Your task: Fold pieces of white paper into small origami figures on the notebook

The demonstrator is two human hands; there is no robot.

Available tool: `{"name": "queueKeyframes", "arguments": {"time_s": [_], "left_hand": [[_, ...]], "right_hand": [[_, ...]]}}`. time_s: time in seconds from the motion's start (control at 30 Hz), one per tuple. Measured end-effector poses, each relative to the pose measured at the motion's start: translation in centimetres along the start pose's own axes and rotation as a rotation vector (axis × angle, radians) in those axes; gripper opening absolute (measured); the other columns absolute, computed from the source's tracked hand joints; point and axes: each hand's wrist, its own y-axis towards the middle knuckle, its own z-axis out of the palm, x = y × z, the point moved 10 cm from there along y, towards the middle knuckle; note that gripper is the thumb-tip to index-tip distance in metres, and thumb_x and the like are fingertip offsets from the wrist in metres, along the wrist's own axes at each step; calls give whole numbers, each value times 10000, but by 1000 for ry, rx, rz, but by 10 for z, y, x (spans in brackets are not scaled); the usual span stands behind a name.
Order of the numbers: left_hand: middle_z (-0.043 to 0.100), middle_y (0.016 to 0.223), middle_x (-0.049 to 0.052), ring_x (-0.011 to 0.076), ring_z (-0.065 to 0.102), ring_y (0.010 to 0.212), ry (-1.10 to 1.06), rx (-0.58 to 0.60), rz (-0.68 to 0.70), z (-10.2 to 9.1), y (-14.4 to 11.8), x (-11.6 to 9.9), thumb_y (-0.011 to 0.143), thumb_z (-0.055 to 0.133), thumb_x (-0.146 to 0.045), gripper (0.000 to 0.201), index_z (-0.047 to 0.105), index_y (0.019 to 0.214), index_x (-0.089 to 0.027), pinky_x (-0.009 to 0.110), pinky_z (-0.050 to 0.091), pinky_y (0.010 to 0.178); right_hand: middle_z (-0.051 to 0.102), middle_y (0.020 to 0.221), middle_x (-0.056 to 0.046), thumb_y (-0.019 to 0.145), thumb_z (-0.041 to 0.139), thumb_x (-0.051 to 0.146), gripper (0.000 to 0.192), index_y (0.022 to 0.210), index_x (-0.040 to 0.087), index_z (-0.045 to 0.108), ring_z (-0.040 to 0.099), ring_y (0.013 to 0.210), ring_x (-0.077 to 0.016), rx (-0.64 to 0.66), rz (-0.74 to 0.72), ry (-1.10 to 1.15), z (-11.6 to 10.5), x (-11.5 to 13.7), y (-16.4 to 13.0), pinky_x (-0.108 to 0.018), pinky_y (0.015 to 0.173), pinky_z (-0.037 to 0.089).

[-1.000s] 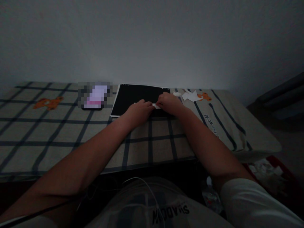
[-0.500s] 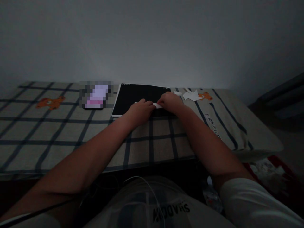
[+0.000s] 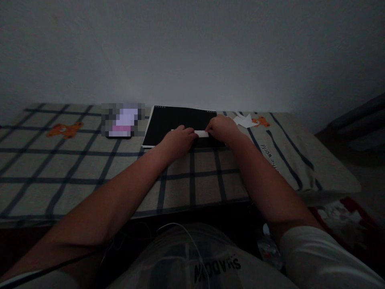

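A narrow white strip of paper (image 3: 201,133), which looks folded, lies across a black pad (image 3: 177,117) with white edges. My left hand (image 3: 179,140) rests over the strip's left part, its fingers curled together and gripping it against the pad. At the right end my right hand (image 3: 224,127) is closed, thumb and fingertips pinching the paper. The palms hide both ends of the strip in part. Just beyond my right hand is a white folded paper piece (image 3: 245,121) with pointed corners, lying on the cloth.
A plaid tablecloth (image 3: 90,168) with orange bear figures covers the table, which stands against a grey wall (image 3: 192,52). Left of the pad lies a phone (image 3: 124,120) with a lit, blurred screen. Below the table's right side is a red container (image 3: 345,218) with crumpled white stuff.
My right hand has slid a little to the right along the strip, so more white paper shows between the hands. The left hand has stayed put.
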Motion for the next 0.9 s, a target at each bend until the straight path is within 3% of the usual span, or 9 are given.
{"name": "queueKeyframes", "arguments": {"time_s": [0.2,0.3,0.53,0.9], "left_hand": [[652,1349,109,260,580,1056,3,-5,4,1,1,0,1066,422,-244,367,667,1334,-198,367,433,829],[650,1350,112,259,580,1064,6,-4,3,0,0,-1,1069,416,-243,372,663,1343,-199,363,432,828],[644,1373,106,281,576,1102,16,13,-28,-4,-3,-3,1072,410,-245,387,642,1378,-195,358,437,748],[634,1427,101,298,563,1125,14,-15,-19,-1,-3,-1,1065,387,-218,413,599,1419,-190,363,457,667]], "right_hand": [[788,1119,-171,960,573,228,299,1083,198,844,720,982,-297,-23,41,-53,0,-7,-1,-409,837,539],[791,1122,-147,952,559,205,314,1090,217,841,711,993,-289,-40,13,-62,-1,-10,-2,-398,847,521],[772,1158,-108,983,531,210,328,1133,215,822,676,1035,-235,-28,-163,-11,2,14,-2,-324,831,466],[751,1167,-134,1023,517,252,315,1128,197,809,664,1068,-240,-32,-159,-15,9,21,-1,-309,818,460]]}}
